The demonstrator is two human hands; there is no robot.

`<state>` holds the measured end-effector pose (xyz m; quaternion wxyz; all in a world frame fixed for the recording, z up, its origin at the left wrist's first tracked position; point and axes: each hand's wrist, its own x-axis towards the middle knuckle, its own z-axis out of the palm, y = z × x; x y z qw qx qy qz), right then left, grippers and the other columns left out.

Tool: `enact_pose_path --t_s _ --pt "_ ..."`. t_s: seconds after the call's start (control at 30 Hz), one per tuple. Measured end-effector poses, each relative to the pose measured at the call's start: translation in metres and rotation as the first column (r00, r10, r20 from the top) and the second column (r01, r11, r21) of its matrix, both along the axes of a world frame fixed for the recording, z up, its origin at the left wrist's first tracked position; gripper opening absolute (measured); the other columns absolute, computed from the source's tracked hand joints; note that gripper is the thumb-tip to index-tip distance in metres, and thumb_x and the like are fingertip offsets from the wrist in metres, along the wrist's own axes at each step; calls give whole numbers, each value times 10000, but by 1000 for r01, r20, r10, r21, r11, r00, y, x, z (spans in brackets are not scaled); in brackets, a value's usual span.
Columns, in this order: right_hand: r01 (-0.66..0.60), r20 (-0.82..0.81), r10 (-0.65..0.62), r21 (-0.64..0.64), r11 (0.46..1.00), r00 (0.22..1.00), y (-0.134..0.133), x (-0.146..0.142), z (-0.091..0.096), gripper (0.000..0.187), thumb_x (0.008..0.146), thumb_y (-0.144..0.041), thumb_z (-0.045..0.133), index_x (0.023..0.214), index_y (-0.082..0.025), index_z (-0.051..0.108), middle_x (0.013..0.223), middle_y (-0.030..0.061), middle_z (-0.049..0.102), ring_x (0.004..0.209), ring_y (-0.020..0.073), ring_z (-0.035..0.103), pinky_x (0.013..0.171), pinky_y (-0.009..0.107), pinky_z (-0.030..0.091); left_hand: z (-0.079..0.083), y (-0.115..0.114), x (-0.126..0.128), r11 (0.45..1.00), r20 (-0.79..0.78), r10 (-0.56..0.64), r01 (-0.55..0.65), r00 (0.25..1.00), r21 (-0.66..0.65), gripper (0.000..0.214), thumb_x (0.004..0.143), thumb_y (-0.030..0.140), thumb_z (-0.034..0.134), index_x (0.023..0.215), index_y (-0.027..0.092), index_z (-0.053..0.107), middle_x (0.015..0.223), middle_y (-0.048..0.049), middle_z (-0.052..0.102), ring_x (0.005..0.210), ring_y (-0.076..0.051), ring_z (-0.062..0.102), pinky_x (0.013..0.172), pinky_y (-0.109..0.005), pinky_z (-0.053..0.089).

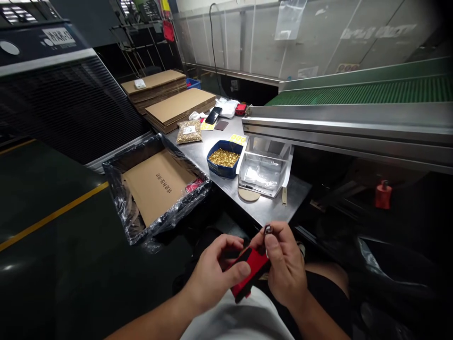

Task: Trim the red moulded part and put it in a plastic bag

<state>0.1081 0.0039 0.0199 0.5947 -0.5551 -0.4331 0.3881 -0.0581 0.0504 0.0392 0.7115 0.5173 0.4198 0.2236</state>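
Note:
My left hand (215, 274) grips a flat red and black device (249, 274) low in the view, over my lap. My right hand (285, 267) also touches the device's upper end and pinches a small dark metal-tipped part (268, 230) between thumb and forefinger. Both hands are in front of the near edge of a steel table (269, 208).
On the table stand a blue bin of small brass parts (224, 158), a clear plastic tray with bags (264, 171), a bag of brass parts (188, 131) and a phone (213, 114). A plastic-lined cardboard box (157, 184) sits left. Flat cardboard stacks (179, 106) lie behind. A green conveyor (361, 89) runs right.

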Motion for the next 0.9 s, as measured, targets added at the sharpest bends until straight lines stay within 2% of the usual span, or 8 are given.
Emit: enact_pose_path --t_s 0.07,0.13,0.23,0.33,0.6,0.73,0.83,0.9 --pt "-132 53 130 29 991 990 -3 -1 4 177 1007 -376 416 1014 -236 523 777 -15 624 616 105 556 586 254 454 0 7 -1 984 65 -100 109 993 -144 674 698 604 789 1158 158 580 1166 -139 618 1062 -283 606 889 -375 492" --pt "-159 41 157 51 986 987 -3 -4 8 169 1003 -365 424 1037 -235 527 852 8 646 687 120 586 615 261 474 1 11 -1 964 133 -172 194 976 -183 740 674 554 833 1231 146 566 1164 -140 639 1092 -294 601 927 -387 477" --pt "83 -70 -77 94 992 995 -1 -11 11 196 1006 -368 414 1090 -231 527 1039 60 671 898 175 645 763 328 536 0 9 -1 972 149 -142 166 979 -164 792 669 475 867 1310 156 528 1229 -147 640 1130 -315 602 999 -439 459" --pt "292 -170 -270 116 949 948 0 -15 11 211 1006 -391 408 1095 -228 509 1111 85 679 1036 230 651 907 451 523 1 3 -2 988 113 -64 79 992 -132 868 669 436 877 1383 186 452 1293 -151 617 1174 -325 596 1049 -476 443" --pt "237 -195 -216 94 967 957 -6 -17 5 201 1010 -384 402 1120 -238 486 1175 101 677 1131 271 638 1006 565 465 6 1 -7 997 122 -39 46 992 -57 830 671 409 874 1362 206 462 1276 -141 617 1145 -316 622 1021 -459 484" --pt "218 -140 -202 111 970 969 -5 -19 10 191 1003 -384 414 1102 -244 499 1173 107 685 1108 275 655 958 548 511 6 1 -8 999 125 -36 40 991 -32 796 687 392 866 1352 222 462 1272 -130 620 1134 -306 628 1006 -446 498" --pt "205 -150 -184 141 968 971 -14 -20 30 148 986 -384 455 1066 -274 514 1154 107 702 1037 281 690 863 552 573 -3 6 -9 1000 87 -21 21 996 -1 751 697 395 859 1327 226 486 1276 -124 615 1131 -305 626 1002 -452 494" --pt "178 -187 -145 174 969 972 -24 -19 46 137 961 -410 501 1040 -305 542 1083 107 727 929 304 719 710 538 610 -11 11 -10 1000 90 22 -22 996 -2 727 702 398 855 1314 213 509 1281 -129 613 1162 -304 604 1008 -432 483"
